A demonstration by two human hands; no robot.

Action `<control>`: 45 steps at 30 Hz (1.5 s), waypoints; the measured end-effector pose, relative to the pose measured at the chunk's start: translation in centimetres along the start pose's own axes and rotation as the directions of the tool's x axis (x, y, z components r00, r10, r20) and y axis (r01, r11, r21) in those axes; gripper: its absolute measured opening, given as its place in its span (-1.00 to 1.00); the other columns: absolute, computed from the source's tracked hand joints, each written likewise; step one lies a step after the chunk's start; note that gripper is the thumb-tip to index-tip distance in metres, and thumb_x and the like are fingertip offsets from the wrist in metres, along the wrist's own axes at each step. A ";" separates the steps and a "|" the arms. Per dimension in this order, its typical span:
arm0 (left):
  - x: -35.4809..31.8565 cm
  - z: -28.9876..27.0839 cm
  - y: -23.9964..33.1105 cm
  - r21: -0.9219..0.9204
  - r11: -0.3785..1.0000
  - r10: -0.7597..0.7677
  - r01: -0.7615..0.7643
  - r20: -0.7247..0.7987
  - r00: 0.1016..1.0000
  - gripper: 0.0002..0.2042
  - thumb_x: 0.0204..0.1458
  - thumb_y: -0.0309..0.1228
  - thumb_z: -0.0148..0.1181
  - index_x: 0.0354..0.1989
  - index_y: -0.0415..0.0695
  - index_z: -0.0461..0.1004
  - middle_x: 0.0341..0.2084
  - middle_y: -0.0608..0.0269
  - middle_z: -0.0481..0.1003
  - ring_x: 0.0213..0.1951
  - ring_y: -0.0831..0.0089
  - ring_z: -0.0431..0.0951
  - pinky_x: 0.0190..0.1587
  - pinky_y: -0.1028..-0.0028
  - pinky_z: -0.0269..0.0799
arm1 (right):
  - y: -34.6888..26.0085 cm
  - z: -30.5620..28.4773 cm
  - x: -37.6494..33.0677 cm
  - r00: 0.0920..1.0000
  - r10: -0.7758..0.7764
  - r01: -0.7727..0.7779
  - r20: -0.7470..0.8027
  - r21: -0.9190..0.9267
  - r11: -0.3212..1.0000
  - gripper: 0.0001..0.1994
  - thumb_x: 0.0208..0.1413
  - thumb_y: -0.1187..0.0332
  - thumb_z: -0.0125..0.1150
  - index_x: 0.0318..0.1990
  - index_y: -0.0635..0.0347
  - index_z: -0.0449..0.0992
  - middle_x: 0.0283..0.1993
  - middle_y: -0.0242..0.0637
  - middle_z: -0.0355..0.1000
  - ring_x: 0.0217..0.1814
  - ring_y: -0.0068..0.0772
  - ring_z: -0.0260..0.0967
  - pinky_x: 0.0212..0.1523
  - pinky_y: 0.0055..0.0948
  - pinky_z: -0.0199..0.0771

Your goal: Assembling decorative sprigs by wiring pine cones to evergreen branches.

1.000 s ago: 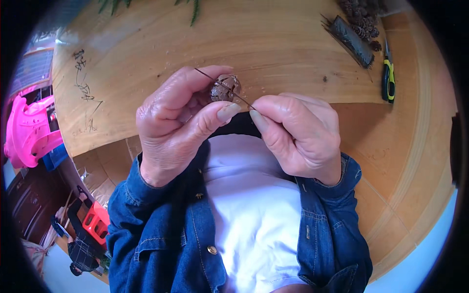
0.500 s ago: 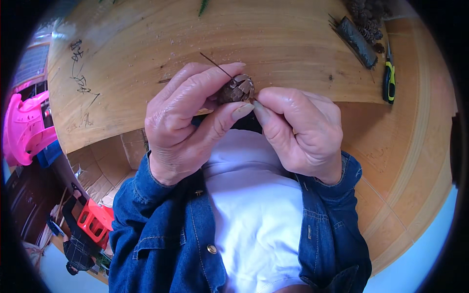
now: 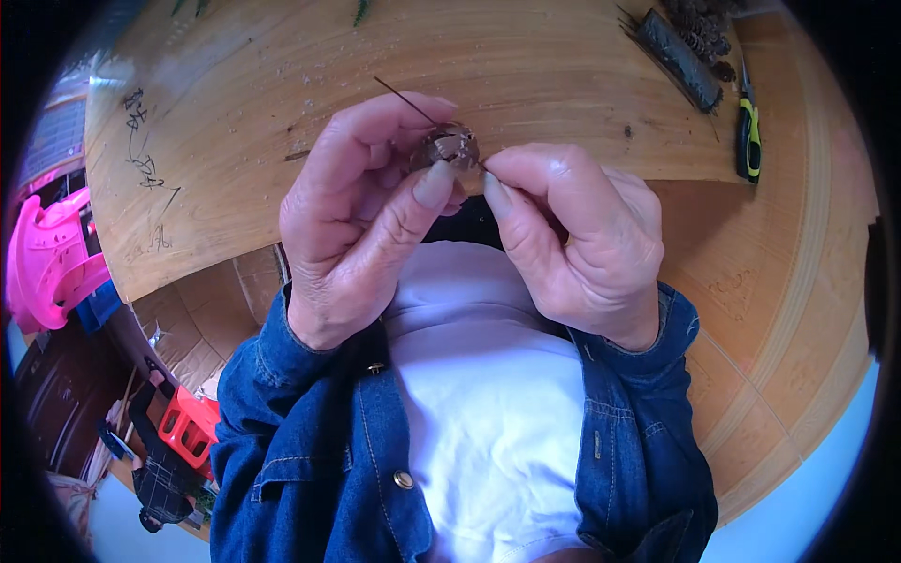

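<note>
A small brown pine cone (image 3: 451, 146) sits between the thumb and fingers of my left hand (image 3: 361, 211), above the near edge of the wooden table. From its upper left side a thin dark wire (image 3: 402, 97) sticks out past my left index finger. My right hand (image 3: 582, 235) is closed in a pinch just right of the cone. Between its thumb and index finger is a thin dark end of wire (image 3: 483, 167) beside the cone; most of it is hidden by the fingertips.
On the wooden table (image 3: 235, 141) lie a dark bundle of wires (image 3: 680, 61), several pine cones (image 3: 704, 33) and a yellow-black handled tool (image 3: 748, 141) at the far right. Left are a pink plastic seat (image 3: 52, 263), a cardboard box (image 3: 202, 314), a red stool (image 3: 190, 427) and another person (image 3: 164, 479).
Both hands and the pine cone have shifted slightly up in the picture. The cone has turned a little, and my left thumb now lies across its lower side.
</note>
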State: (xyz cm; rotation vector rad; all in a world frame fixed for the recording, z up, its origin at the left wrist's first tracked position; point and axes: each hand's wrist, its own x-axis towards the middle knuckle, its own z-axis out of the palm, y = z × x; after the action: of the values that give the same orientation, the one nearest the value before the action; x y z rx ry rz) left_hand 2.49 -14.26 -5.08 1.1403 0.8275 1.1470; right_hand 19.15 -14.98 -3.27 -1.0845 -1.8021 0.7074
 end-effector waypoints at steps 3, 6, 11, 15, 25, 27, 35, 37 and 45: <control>0.2 0.3 0.1 -0.031 0.999 -0.025 0.025 0.004 1.000 -0.70 0.15 -0.47 0.01 0.00 -0.39 0.26 -0.23 0.10 0.44 -0.27 0.51 0.47 -0.20 0.55 0.44 | 0.5 -0.1 0.0 0.999 -0.041 0.041 0.000 -0.047 0.998 -0.88 -0.04 0.64 0.20 -0.31 0.34 0.46 -0.54 -0.21 0.42 -0.57 -0.45 0.41 -0.52 -0.58 0.37; 0.6 0.4 0.5 -0.042 0.996 -0.078 0.079 0.018 0.997 -0.73 0.16 -0.48 -0.02 -0.02 -0.37 0.26 -0.22 0.08 0.43 -0.27 0.50 0.48 -0.21 0.55 0.45 | 0.9 -0.2 0.0 0.991 -0.122 0.129 0.051 -0.155 0.979 -0.89 -0.01 0.63 0.19 -0.31 0.34 0.45 -0.54 -0.22 0.43 -0.58 -0.44 0.41 -0.53 -0.56 0.39; 1.4 0.1 0.3 -0.123 0.958 -0.260 0.258 -0.002 0.966 -0.76 0.17 -0.45 -0.07 -0.05 -0.32 0.27 -0.26 0.06 0.42 -0.34 0.47 0.47 -0.29 0.54 0.44 | 1.0 0.0 -0.5 0.998 -0.064 0.064 0.013 -0.049 0.997 -0.90 0.01 0.63 0.17 -0.29 0.34 0.44 -0.54 -0.23 0.42 -0.59 -0.46 0.41 -0.54 -0.55 0.39; 1.7 0.1 -0.3 -0.335 0.902 -0.275 0.274 0.045 0.960 -0.78 0.18 -0.40 -0.11 -0.09 -0.27 0.27 -0.32 0.08 0.39 -0.43 0.49 0.41 -0.38 0.54 0.39 | 0.6 -0.3 -1.0 1.000 0.002 -0.002 0.024 -0.003 1.000 -0.91 0.03 0.62 0.16 -0.29 0.34 0.44 -0.55 -0.25 0.42 -0.59 -0.47 0.40 -0.55 -0.56 0.39; 1.6 0.3 -0.4 -0.604 0.703 -0.351 0.374 0.163 0.922 -0.81 0.17 -0.36 -0.04 -0.14 -0.20 0.34 -0.45 0.15 0.44 -0.54 0.55 0.30 -0.49 0.55 0.27 | 0.9 -0.4 -1.4 1.000 0.000 -0.002 0.027 0.086 0.996 -0.92 0.05 0.60 0.16 -0.29 0.36 0.44 -0.55 -0.25 0.41 -0.60 -0.50 0.39 -0.55 -0.58 0.37; 1.5 0.4 -0.4 -0.619 0.683 -0.359 0.386 0.176 0.917 -0.81 0.17 -0.36 -0.04 -0.14 -0.20 0.33 -0.45 0.16 0.43 -0.54 0.55 0.28 -0.49 0.56 0.26 | 0.9 -0.4 -1.5 1.000 -0.011 0.008 0.028 0.091 0.996 -0.93 0.05 0.60 0.16 -0.29 0.36 0.44 -0.56 -0.25 0.41 -0.60 -0.50 0.39 -0.55 -0.57 0.37; 0.9 1.4 -0.8 -0.335 0.922 -0.229 0.194 -0.069 0.971 -0.80 0.20 -0.34 -0.05 -0.13 -0.20 0.32 -0.42 0.18 0.41 -0.52 0.56 0.29 -0.46 0.57 0.26 | 0.0 -0.1 -1.3 0.995 0.046 -0.058 0.090 0.136 0.989 -0.95 0.09 0.57 0.13 -0.29 0.36 0.44 -0.61 -0.32 0.39 -0.62 -0.58 0.35 -0.55 -0.62 0.34; 0.8 1.9 -0.5 -0.298 0.942 -0.208 0.151 -0.169 0.963 -0.80 0.20 -0.34 -0.05 -0.12 -0.20 0.32 -0.42 0.18 0.40 -0.50 0.56 0.31 -0.45 0.57 0.27 | 0.0 0.4 -1.6 0.987 0.150 -0.161 0.064 0.230 0.960 -0.95 0.10 0.56 0.12 -0.29 0.34 0.43 -0.62 -0.36 0.38 -0.62 -0.63 0.34 -0.56 -0.65 0.31; 0.6 0.8 -1.2 -0.543 0.803 -0.266 0.246 0.042 0.963 -0.79 0.21 -0.33 -0.07 -0.12 -0.20 0.31 -0.44 0.19 0.39 -0.48 0.55 0.33 -0.43 0.57 0.29 | 0.6 0.1 -1.8 0.986 0.160 -0.166 0.047 0.206 0.964 -0.96 0.12 0.55 0.10 -0.28 0.31 0.43 -0.63 -0.43 0.36 -0.62 -0.71 0.31 -0.59 -0.70 0.25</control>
State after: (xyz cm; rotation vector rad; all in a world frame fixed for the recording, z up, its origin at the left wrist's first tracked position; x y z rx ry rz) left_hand 3.66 -13.86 -6.01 0.5131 0.5988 1.0797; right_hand 19.66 -16.27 -4.50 -1.0927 -1.6327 0.9940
